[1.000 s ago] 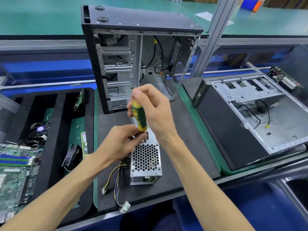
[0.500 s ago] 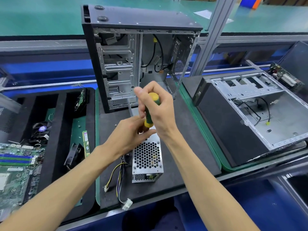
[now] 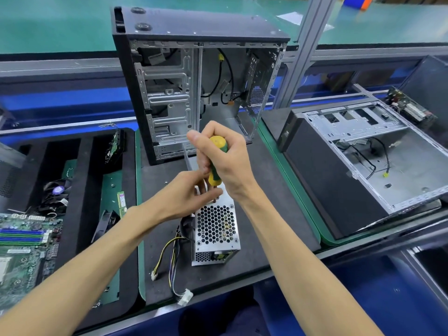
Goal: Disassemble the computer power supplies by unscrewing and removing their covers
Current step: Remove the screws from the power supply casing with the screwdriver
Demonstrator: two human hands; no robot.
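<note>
Power supply (image 3: pixel 216 235), no legible labels

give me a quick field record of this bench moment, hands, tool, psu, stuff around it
right hand: grips the screwdriver handle, tool upright
left hand: fingers at the screwdriver's lower end, on top of the power supply
power supply: on the dark mat, cover on, cables trailing left
upright case: open, behind the hands
second case: lying open, right
motherboard: far left
</note>
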